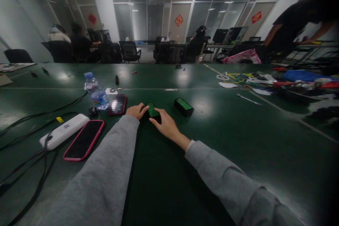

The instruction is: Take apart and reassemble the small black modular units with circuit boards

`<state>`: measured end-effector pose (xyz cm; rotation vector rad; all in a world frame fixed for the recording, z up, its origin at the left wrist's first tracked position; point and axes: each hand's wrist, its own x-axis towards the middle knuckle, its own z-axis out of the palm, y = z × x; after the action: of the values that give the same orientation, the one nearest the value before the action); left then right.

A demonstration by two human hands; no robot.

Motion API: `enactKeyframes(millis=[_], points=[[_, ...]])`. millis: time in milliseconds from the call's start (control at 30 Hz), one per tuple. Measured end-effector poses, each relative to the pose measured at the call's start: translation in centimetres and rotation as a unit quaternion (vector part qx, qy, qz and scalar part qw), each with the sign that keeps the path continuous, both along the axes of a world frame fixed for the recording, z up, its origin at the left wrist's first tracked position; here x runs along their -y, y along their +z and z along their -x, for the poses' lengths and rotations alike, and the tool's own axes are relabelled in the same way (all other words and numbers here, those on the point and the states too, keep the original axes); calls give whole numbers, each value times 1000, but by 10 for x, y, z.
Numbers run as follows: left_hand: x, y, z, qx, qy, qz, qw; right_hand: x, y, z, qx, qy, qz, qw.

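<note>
1. Our left hand [136, 111] is loosely curled, its thumb tip at the left edge of the nearer black box [152, 110]; we cannot tell whether it grips or merely steadies it.
2. Our right hand [166, 123] has thumb and index finger parted by about the box's width, pinching its near right end.
3. That box, topped with a green board, sits between our two hands, low over or on the dark green table [206, 148]; we cannot tell which.
4. Just to its right, apart from our fingers, lies a second black box [184, 107], also green-topped.
5. To the left of our left hand we see a red-edged phone [122, 104], its screen partly pixelated, then a small black case [93, 111] and a tilted water bottle [97, 93].
6. Nearer us on that side, a pink-rimmed phone [84, 141] lies beside a white power bank [65, 131], with a black cable crossing the latter.
7. Well to our right are a wrench [249, 99] and a cluttered pile [299, 81].
8. Beyond the table, people sit among office chairs [129, 50].
</note>
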<state>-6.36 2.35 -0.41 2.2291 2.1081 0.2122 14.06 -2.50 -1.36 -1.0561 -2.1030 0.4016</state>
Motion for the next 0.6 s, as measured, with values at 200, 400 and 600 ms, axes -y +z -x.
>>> enactKeyframes(millis=[200, 400, 600], points=[[0, -3, 2, 1, -15, -14, 1000, -4, -4, 1, -5, 13, -4, 1000], [-1, -6, 3, 62, -15, -37, 997, -10, -12, 2, 33, 28, -26, 999], [0, -5, 3, 76, -40, -49, 995, -9, -10, 3, 54, 26, -21, 998]])
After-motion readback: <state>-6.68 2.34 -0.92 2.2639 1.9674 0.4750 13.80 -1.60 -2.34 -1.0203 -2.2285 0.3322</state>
